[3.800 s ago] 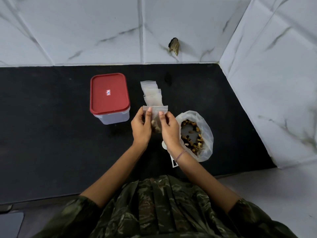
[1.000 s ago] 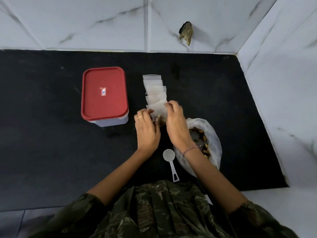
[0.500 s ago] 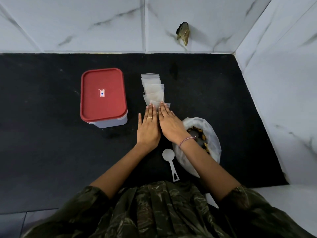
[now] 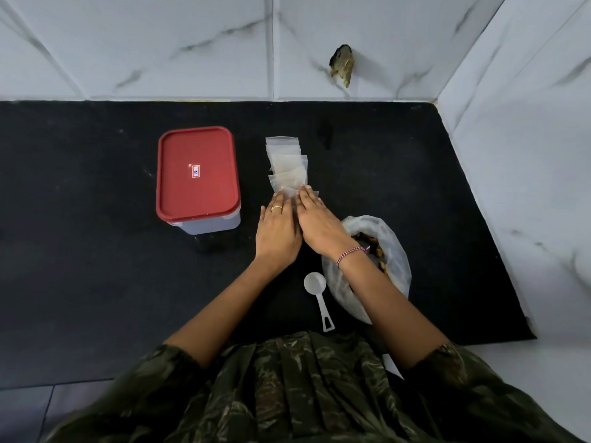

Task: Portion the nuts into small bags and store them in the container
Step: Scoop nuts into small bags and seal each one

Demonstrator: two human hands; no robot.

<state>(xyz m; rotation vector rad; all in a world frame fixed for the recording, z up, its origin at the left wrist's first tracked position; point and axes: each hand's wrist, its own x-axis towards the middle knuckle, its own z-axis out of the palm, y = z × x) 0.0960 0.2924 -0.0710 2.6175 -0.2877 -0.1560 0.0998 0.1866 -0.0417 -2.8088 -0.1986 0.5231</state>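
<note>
My left hand [image 4: 278, 230] and my right hand [image 4: 319, 225] lie flat, side by side, palms down on the black counter [image 4: 80, 251]. They press on a small clear bag [image 4: 316, 194]; only its far edge shows past my right fingertips, and its contents are hidden. Just beyond the fingertips is an overlapping row of empty small bags [image 4: 286, 164]. The container [image 4: 198, 174] with its red lid on stands to the left. The large open bag of nuts [image 4: 395, 254] sits by my right wrist.
A white plastic scoop [image 4: 317, 287] lies on the counter between my forearms. Tiled walls close the counter at the back and on the right. A chipped hole [image 4: 342, 67] shows in the back wall.
Earlier both hands held the small bag of nuts upright by its top. They have since laid it down and flattened on it. Over the last half second they stay still.
</note>
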